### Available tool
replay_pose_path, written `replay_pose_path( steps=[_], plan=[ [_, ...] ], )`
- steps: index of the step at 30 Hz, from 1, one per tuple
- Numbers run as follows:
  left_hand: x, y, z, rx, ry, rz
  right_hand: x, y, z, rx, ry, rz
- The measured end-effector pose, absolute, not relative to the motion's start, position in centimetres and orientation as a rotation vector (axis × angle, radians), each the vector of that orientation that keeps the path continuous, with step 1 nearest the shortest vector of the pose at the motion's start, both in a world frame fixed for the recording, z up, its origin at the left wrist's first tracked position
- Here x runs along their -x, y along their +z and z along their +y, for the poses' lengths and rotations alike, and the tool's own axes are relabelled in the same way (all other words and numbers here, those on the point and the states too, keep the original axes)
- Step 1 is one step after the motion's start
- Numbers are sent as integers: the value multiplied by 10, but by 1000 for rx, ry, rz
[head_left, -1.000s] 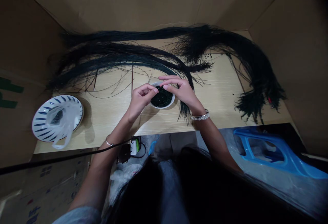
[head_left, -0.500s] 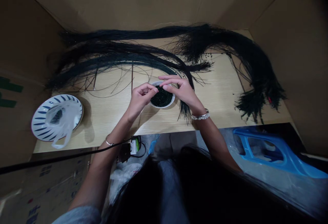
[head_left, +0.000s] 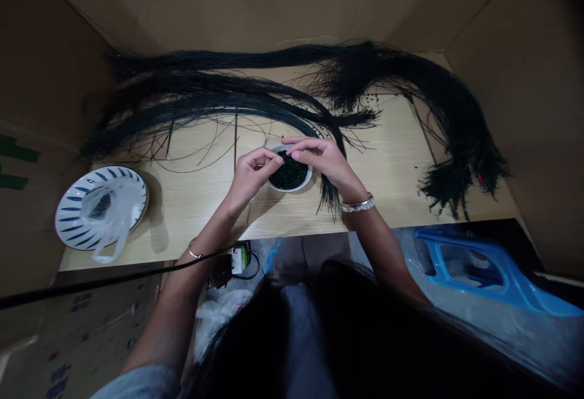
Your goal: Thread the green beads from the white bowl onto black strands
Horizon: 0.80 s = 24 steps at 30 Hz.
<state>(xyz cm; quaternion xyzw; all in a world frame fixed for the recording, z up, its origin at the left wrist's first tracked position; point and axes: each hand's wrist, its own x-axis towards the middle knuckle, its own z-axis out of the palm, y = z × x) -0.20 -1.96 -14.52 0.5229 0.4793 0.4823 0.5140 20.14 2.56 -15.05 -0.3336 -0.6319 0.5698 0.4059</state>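
A small white bowl (head_left: 291, 188) filled with tiny dark green bead-like pieces (head_left: 289, 172) sits on the table near its middle. My left hand (head_left: 254, 175) is over the bowl's left edge, thumb and forefinger pressed together in a pinch. Whatever lies between those fingertips is too small to make out. From the right, my right hand (head_left: 326, 163) reaches above the bowl, one finger stretched out and the thumb close to another fingertip. Its tips are close to the left ones, and anything they hold is not discernible.
Long bundles of dark strands (head_left: 219, 86) lie across the back of the table (head_left: 191, 204), with another bundle (head_left: 460, 113) curving down at right. A striped plate (head_left: 73, 219) holding a plastic bag (head_left: 116, 222) is at left. Cardboard walls (head_left: 283, 3) enclose the table. A blue stool (head_left: 511, 271) stands below right.
My hands stay almost in place over the bowl, with only a tiny shift of the fingers. The view has moved very slightly.
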Motion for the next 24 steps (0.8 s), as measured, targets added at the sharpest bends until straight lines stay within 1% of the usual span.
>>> replay_pose_path(
  steps=[5, 9, 17, 24],
  plan=[
    [2, -145, -20, -1274, 1150, 1139, -200, -152, 26, 810, 1557, -1539],
    [1, -143, -21, -1292, 1158, 1132, -199, -152, 25, 783, 1592, -1514],
    [0, -145, -22, -1368, 1165, 1152, -196, -150, 23, 840, 1587, -1524],
    [-1, -145, -23, -1363, 1159, 1179, -192, -158, 25, 861, 1467, -1587]
  ],
)
